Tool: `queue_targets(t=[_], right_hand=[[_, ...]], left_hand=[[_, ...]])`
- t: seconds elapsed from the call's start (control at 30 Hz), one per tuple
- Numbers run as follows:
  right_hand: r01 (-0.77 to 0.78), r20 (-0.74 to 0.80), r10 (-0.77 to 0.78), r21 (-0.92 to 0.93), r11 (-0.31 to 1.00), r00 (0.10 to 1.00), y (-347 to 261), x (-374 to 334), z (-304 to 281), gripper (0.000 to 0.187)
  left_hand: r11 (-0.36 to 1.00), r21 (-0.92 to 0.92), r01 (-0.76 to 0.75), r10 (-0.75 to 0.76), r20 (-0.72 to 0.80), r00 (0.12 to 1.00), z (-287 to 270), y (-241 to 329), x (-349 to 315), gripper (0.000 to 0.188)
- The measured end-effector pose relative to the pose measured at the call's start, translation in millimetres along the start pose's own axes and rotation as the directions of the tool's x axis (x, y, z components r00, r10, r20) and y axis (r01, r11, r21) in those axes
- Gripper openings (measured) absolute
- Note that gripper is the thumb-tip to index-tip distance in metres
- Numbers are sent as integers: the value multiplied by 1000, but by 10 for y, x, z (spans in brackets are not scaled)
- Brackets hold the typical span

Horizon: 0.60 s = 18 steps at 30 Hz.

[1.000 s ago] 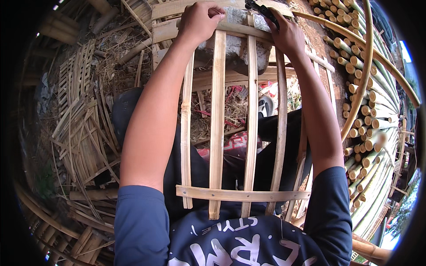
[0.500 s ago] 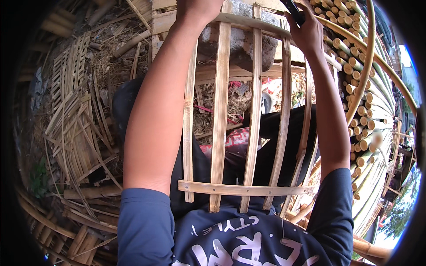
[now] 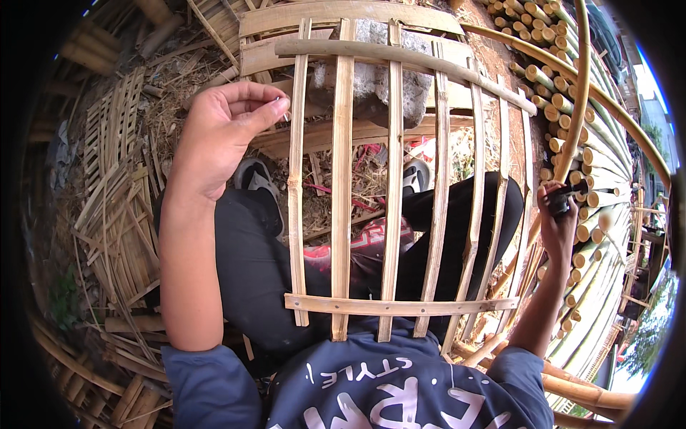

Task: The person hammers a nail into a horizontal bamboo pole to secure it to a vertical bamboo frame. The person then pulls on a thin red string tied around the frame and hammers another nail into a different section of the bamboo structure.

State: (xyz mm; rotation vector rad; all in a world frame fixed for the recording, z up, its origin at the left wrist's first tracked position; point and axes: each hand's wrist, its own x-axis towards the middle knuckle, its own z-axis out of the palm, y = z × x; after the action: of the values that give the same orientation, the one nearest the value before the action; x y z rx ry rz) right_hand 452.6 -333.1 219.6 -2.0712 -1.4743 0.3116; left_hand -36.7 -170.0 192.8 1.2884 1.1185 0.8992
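A bamboo slat frame (image 3: 341,186) lies across my lap and the support in front of me. Its several long slats are joined by a rounded far crossbar (image 3: 400,56) and a flat near crossbar (image 3: 400,307) with small nail heads showing. To the left of the far end, my left hand (image 3: 227,132) is closed in a pinch, with a thin shiny nail (image 3: 287,113) at the fingertips. My right hand (image 3: 557,225) is off to the right of the frame, wrapped round a black-handled tool (image 3: 560,203); its far end is hard to make out.
A grey stone block (image 3: 407,96) sits on a wooden plank support (image 3: 350,16) under the frame's far end. Cut bamboo poles (image 3: 589,193) are stacked at the right, with a bent pole (image 3: 580,93) before them. Split bamboo strips (image 3: 118,207) litter the left.
Both hands have left the far crossbar. My left hand has drawn back to the left in a pinch; my right hand has swung down and right with the black-handled tool. The frame has shifted slightly.
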Motion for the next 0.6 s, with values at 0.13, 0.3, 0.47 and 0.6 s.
queue_targets(t=[0.13,0.3,0.47,0.6], right_hand=[[-462,218,411,307,832,885,575,-928,-477,28],[-562,475,302,685,464,827,1481,-1669,-772,20],[-534,525,130,767,356,841,1130,-1821,-973,26],[-464,438,154,833,300,886,1445,-1967,-1135,35]], left_hand=[[951,-195,239,-228,76,971,228,-301,-573,12],[928,-205,311,-304,66,950,508,-268,-871,12],[925,-92,369,-361,97,928,796,-98,-972,12],[968,-70,242,-234,108,966,908,252,-1230,10]])
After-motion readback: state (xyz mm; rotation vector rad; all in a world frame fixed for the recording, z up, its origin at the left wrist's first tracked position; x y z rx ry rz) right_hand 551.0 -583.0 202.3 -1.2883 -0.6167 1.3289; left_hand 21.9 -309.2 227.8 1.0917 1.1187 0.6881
